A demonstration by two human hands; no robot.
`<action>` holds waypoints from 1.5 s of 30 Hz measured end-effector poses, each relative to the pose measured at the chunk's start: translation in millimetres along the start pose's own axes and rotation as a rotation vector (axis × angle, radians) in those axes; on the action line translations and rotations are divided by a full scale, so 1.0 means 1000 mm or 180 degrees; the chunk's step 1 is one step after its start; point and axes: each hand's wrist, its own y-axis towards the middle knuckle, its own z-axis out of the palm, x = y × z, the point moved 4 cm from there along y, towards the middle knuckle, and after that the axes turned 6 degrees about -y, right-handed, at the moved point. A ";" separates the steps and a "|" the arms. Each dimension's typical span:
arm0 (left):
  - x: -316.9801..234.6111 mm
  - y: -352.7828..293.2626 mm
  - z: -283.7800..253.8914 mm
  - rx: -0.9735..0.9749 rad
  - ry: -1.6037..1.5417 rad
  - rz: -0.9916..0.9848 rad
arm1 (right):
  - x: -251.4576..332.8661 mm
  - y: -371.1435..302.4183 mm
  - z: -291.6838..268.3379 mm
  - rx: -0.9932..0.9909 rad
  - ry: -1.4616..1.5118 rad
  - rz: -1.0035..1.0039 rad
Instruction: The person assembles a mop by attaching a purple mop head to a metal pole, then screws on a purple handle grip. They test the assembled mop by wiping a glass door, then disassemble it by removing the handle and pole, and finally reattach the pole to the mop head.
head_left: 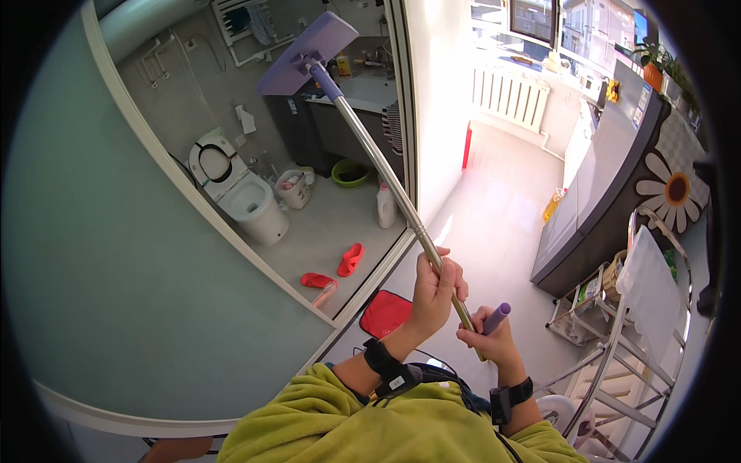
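I hold a flat mop raised at a slant, its purple rectangular mop head (pixel 289 64) up at the far left and its silver pole (pixel 384 168) running down toward me. My left hand (pixel 438 292) is closed around the lower part of the pole. Just below it, my right hand (pixel 492 336) is closed on a short purple handle piece (pixel 497 317) that sticks up out of the fist. The pole's lower end lies against the right hand's thumb and fingers; whether it joins the purple piece is hidden. Black straps sit on both wrists.
A sliding-door frame (pixel 202 224) opens onto a bathroom with a toilet (pixel 251 202), red slippers (pixel 350 261), a white bottle (pixel 385 207) and a green basin (pixel 350 173). A red mat (pixel 387 314) lies near my feet. At right are a grey fridge (pixel 594 181) and a metal-framed rack (pixel 617 339).
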 end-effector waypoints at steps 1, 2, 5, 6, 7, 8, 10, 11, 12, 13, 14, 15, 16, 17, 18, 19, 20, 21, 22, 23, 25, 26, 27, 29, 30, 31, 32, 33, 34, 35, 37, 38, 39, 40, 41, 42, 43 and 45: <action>-0.009 0.009 -0.004 -0.0004 -0.0020 0.0037 | -0.003 -0.002 -0.007 0.0221 0.0259 0.0221; -0.020 0.017 -0.010 -0.0014 -0.0076 0.0065 | -0.006 -0.002 -0.012 0.0393 0.0439 0.0291; -0.065 0.036 -0.038 -0.0368 -0.0057 0.0370 | -0.019 -0.002 -0.026 0.0924 0.0810 0.0620; -0.084 0.038 -0.049 -0.0446 -0.0024 0.0557 | -0.024 -0.001 -0.028 0.1118 0.0919 0.0704; -0.103 0.035 -0.061 -0.0558 -0.0093 0.0688 | -0.030 0.002 -0.028 0.1309 0.1069 0.0743; -0.123 0.030 -0.071 -0.0723 -0.0066 0.0911 | -0.035 0.005 -0.026 0.1523 0.1246 0.0762; -0.167 0.010 -0.093 -0.1114 -0.0005 0.1283 | -0.045 0.010 -0.020 0.1871 0.1391 0.0979; -0.189 -0.002 -0.105 -0.1254 -0.0149 0.1340 | -0.048 0.013 -0.015 0.2065 0.1313 0.1094; -0.208 -0.017 -0.113 -0.1444 -0.0218 0.1513 | -0.049 0.016 -0.010 0.2245 0.1359 0.1092; -0.224 -0.035 -0.120 -0.1602 -0.0320 0.1674 | -0.051 0.018 -0.002 0.2395 0.1437 0.1191; -0.240 -0.053 -0.128 -0.1771 -0.0398 0.1761 | -0.051 0.020 0.004 0.2514 0.1254 0.1260; -0.255 -0.072 -0.133 -0.1790 -0.0511 0.1865 | -0.051 0.021 0.010 0.2623 0.1173 0.1396; -0.268 -0.093 -0.137 -0.1887 -0.0371 0.1960 | -0.049 0.022 0.019 0.2752 0.1154 0.1429; -0.281 -0.113 -0.141 -0.1866 -0.0229 0.2068 | -0.047 0.023 0.028 0.2831 0.1108 0.1421; -0.293 -0.134 -0.144 -0.1967 -0.0208 0.2180 | -0.043 0.023 0.040 0.2939 0.1100 0.1378; -0.303 -0.155 -0.146 -0.2026 -0.0182 0.2295 | -0.039 0.024 0.049 0.3046 0.1086 0.1369; -0.314 -0.178 -0.149 -0.2153 -0.0185 0.2437 | -0.035 0.024 0.060 0.3122 0.1013 0.1365; -0.325 -0.200 -0.151 -0.2230 -0.0171 0.2526 | -0.031 0.024 0.072 0.3185 0.0949 0.1354; -0.336 -0.223 -0.152 -0.2378 -0.0172 0.2646 | -0.027 0.024 0.083 0.3261 0.0893 0.1326; -0.349 -0.248 -0.153 -0.2523 -0.0146 0.2768 | -0.023 0.022 0.098 0.3399 0.0899 0.1232; -0.373 -0.299 -0.154 -0.2674 -0.0186 0.3013 | -0.016 0.019 0.128 0.3488 0.0835 0.1211; -0.383 -0.322 -0.150 -0.2655 -0.0155 0.3089 | -0.014 0.018 0.141 0.3529 0.0815 0.1181; -0.396 -0.351 -0.150 -0.2681 -0.0232 0.3207 | -0.012 0.014 0.161 0.3601 0.0742 0.1144; -0.423 -0.408 -0.148 -0.2847 -0.0093 0.3468 | -0.011 0.003 0.197 0.3499 0.0593 0.1059; -0.436 -0.438 -0.146 -0.2892 -0.0024 0.3596 | -0.011 -0.004 0.217 0.3468 0.0578 0.0996; -0.447 -0.467 -0.144 -0.2809 -0.0003 0.3685 | -0.013 -0.013 0.238 0.3459 0.0453 0.1047; -0.460 -0.498 -0.142 -0.2936 0.0159 0.3804 | -0.014 -0.023 0.262 0.3546 0.0399 0.1038; -0.468 -0.526 -0.142 -0.3047 0.0295 0.3909 | -0.018 -0.030 0.284 0.3618 0.0342 0.1046; -0.479 -0.557 -0.138 -0.3079 0.0341 0.3997 | -0.020 -0.042 0.309 0.3701 0.0322 0.1049; -0.490 -0.588 -0.130 -0.3077 0.0419 0.3998 | -0.024 -0.055 0.335 0.3811 0.0284 0.1066; -0.510 -0.652 -0.108 -0.3388 0.0761 0.4235 | -0.031 -0.084 0.388 0.4045 0.0225 0.1038; -0.520 -0.680 -0.097 -0.3433 0.0921 0.4292 | -0.032 -0.098 0.414 0.4154 0.0254 0.1144; -0.527 -0.707 -0.085 -0.3417 0.0896 0.4487 | -0.033 -0.112 0.440 0.4310 0.0189 0.1123; -0.534 -0.730 -0.069 -0.3282 0.0931 0.4544 | -0.032 -0.128 0.467 0.4466 0.0261 0.1162; -0.540 -0.757 -0.053 -0.3527 0.1110 0.4796 | -0.030 -0.145 0.493 0.4557 0.0375 0.1215; -0.543 -0.779 -0.038 -0.3697 0.1322 0.4972 | -0.026 -0.160 0.516 0.4670 0.0445 0.1359; -0.544 -0.799 -0.024 -0.3897 0.1473 0.5103 | -0.023 -0.176 0.538 0.4806 0.0485 0.1429; -0.539 -0.835 0.002 -0.4481 0.1850 0.5535 | -0.014 -0.204 0.578 0.5075 0.0526 0.1477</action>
